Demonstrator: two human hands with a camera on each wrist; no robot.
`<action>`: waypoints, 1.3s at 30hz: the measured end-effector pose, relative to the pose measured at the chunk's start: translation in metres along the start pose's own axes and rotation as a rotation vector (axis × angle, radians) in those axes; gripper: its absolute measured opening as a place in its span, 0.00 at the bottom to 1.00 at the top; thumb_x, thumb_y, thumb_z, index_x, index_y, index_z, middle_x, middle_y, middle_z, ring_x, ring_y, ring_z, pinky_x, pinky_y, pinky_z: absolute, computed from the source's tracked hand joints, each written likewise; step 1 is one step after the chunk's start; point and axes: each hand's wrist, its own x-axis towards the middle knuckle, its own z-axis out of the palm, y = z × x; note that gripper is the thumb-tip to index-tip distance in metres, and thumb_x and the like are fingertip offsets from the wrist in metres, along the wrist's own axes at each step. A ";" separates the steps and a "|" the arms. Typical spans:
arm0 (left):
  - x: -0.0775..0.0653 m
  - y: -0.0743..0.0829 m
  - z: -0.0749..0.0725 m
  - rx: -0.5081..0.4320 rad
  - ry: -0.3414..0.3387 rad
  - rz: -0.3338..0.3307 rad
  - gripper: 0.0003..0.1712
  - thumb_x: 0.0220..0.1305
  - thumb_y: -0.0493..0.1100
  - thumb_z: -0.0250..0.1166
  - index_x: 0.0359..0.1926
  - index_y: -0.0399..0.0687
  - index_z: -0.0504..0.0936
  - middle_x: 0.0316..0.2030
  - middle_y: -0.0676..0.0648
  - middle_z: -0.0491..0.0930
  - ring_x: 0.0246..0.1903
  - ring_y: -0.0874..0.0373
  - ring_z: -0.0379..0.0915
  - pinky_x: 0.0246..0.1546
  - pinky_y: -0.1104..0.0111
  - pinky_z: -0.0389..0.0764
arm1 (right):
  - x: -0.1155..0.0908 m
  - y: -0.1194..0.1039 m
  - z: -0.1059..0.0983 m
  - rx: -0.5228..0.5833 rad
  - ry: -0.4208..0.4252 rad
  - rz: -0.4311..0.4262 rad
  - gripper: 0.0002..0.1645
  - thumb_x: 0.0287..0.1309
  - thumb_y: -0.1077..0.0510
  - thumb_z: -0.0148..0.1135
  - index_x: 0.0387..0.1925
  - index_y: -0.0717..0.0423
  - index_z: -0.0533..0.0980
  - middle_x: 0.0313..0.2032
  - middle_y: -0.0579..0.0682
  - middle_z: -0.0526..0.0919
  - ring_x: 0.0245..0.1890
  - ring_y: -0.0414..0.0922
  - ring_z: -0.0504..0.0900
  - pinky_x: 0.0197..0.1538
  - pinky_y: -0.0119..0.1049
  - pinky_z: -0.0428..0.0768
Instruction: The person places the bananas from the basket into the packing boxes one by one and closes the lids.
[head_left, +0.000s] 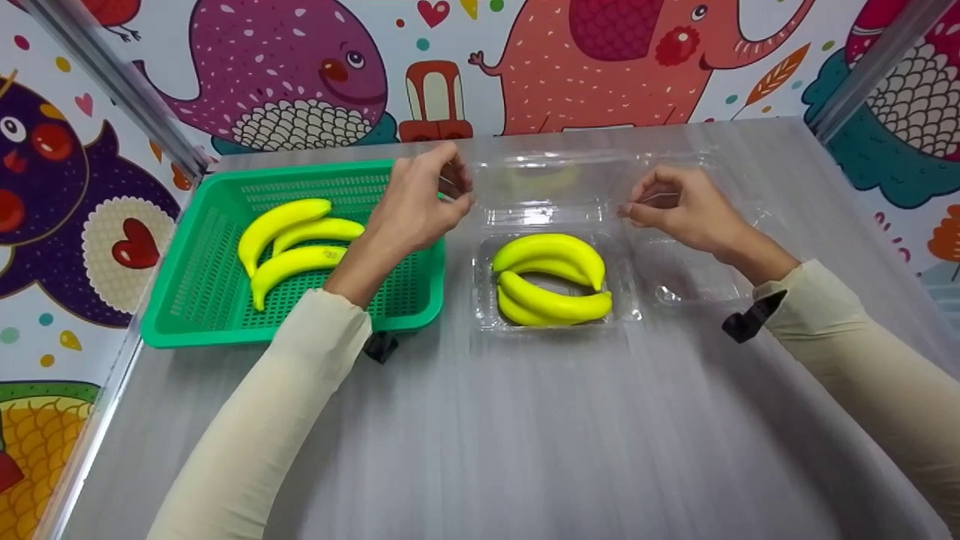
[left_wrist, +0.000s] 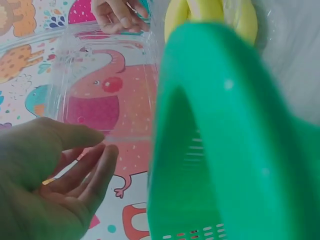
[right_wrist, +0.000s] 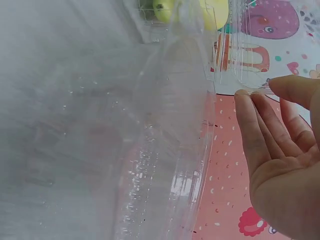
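A clear plastic clamshell box (head_left: 484,322) stands in the middle of the table, with several yellow bananas (head_left: 555,304) in its base. Its hinged lid (head_left: 534,215) is raised at the back. My left hand (head_left: 420,191) pinches the lid's left edge between thumb and fingertips, as the left wrist view shows. At the opposite edge, my right hand (head_left: 686,210) pinches the lid between thumb and forefinger, which shows in the right wrist view. The left forearm passes over a green basket (head_left: 292,337), where three bananas (head_left: 281,225) lie.
Right of the box sits another clear plastic container (head_left: 697,296), partly behind the right wrist. Walls with printed cartoon animals (head_left: 600,82) close in the grey table (head_left: 480,435) at the back and sides.
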 end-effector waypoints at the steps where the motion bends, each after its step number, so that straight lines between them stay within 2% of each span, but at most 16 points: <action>1: -0.003 0.001 -0.001 -0.005 0.005 0.012 0.11 0.69 0.37 0.73 0.49 0.43 0.81 0.45 0.45 0.89 0.48 0.53 0.90 0.55 0.62 0.90 | -0.002 -0.001 0.000 -0.010 -0.005 0.002 0.09 0.70 0.62 0.71 0.47 0.64 0.81 0.47 0.59 0.91 0.44 0.42 0.93 0.48 0.28 0.89; 8: -0.020 0.005 -0.001 0.023 0.022 0.055 0.09 0.70 0.40 0.73 0.47 0.44 0.83 0.43 0.46 0.90 0.45 0.55 0.90 0.54 0.61 0.90 | -0.011 -0.006 0.001 -0.092 -0.035 0.036 0.13 0.72 0.55 0.70 0.52 0.57 0.83 0.52 0.55 0.90 0.51 0.44 0.90 0.52 0.22 0.86; 14: -0.036 0.008 0.001 0.073 0.014 0.083 0.07 0.70 0.39 0.73 0.46 0.44 0.84 0.43 0.45 0.91 0.44 0.54 0.91 0.51 0.63 0.91 | -0.018 -0.006 0.001 -0.120 -0.050 0.075 0.16 0.74 0.55 0.69 0.57 0.56 0.82 0.55 0.54 0.88 0.58 0.51 0.88 0.52 0.20 0.84; 17: -0.043 0.008 0.003 0.076 0.016 0.108 0.06 0.71 0.38 0.71 0.46 0.42 0.85 0.44 0.44 0.91 0.44 0.53 0.93 0.49 0.63 0.92 | -0.025 -0.009 0.001 -0.130 -0.039 0.081 0.16 0.74 0.56 0.67 0.59 0.55 0.82 0.57 0.54 0.87 0.58 0.50 0.87 0.52 0.18 0.83; 19: -0.047 0.008 0.005 0.071 0.016 0.121 0.05 0.72 0.37 0.70 0.46 0.42 0.85 0.45 0.43 0.92 0.44 0.53 0.93 0.48 0.64 0.92 | -0.030 -0.012 0.001 -0.117 -0.020 0.088 0.15 0.75 0.55 0.66 0.59 0.54 0.83 0.56 0.54 0.87 0.54 0.49 0.87 0.52 0.21 0.84; 22: -0.053 0.009 0.008 0.059 0.015 0.120 0.05 0.72 0.37 0.70 0.46 0.41 0.85 0.46 0.43 0.92 0.44 0.53 0.93 0.48 0.63 0.92 | -0.041 -0.017 0.002 -0.049 0.010 0.116 0.15 0.76 0.53 0.66 0.57 0.55 0.83 0.53 0.51 0.88 0.48 0.46 0.90 0.49 0.27 0.89; 25: -0.059 0.009 0.010 0.053 0.006 0.119 0.05 0.72 0.36 0.70 0.45 0.40 0.86 0.46 0.43 0.92 0.46 0.52 0.93 0.49 0.63 0.92 | -0.053 -0.021 0.002 0.066 0.004 0.148 0.20 0.77 0.48 0.65 0.58 0.59 0.81 0.50 0.49 0.89 0.42 0.46 0.92 0.46 0.33 0.91; 29: -0.069 0.009 0.014 0.060 -0.006 0.121 0.03 0.71 0.34 0.70 0.44 0.39 0.87 0.45 0.42 0.92 0.47 0.52 0.92 0.51 0.63 0.91 | -0.070 -0.024 0.003 0.228 -0.062 0.200 0.26 0.77 0.45 0.64 0.61 0.63 0.78 0.46 0.48 0.89 0.39 0.44 0.91 0.47 0.33 0.91; 32: -0.077 0.009 0.018 0.067 -0.014 0.125 0.04 0.70 0.33 0.69 0.43 0.39 0.88 0.44 0.42 0.92 0.47 0.52 0.92 0.51 0.62 0.92 | -0.081 -0.025 0.005 0.323 -0.120 0.231 0.27 0.78 0.47 0.64 0.61 0.65 0.76 0.44 0.50 0.88 0.40 0.44 0.90 0.49 0.34 0.91; 35: -0.084 0.009 0.023 0.088 -0.031 0.140 0.04 0.70 0.32 0.69 0.43 0.39 0.89 0.43 0.43 0.92 0.46 0.52 0.92 0.49 0.63 0.92 | -0.090 -0.025 0.007 0.353 -0.157 0.249 0.27 0.77 0.49 0.65 0.61 0.67 0.75 0.44 0.51 0.89 0.40 0.44 0.90 0.50 0.34 0.91; 39: -0.091 0.009 0.030 0.102 -0.040 0.163 0.05 0.70 0.30 0.69 0.42 0.39 0.91 0.42 0.43 0.92 0.43 0.52 0.92 0.48 0.64 0.92 | -0.098 -0.023 0.013 0.343 -0.155 0.269 0.28 0.74 0.51 0.69 0.62 0.69 0.74 0.44 0.52 0.90 0.40 0.44 0.89 0.50 0.34 0.91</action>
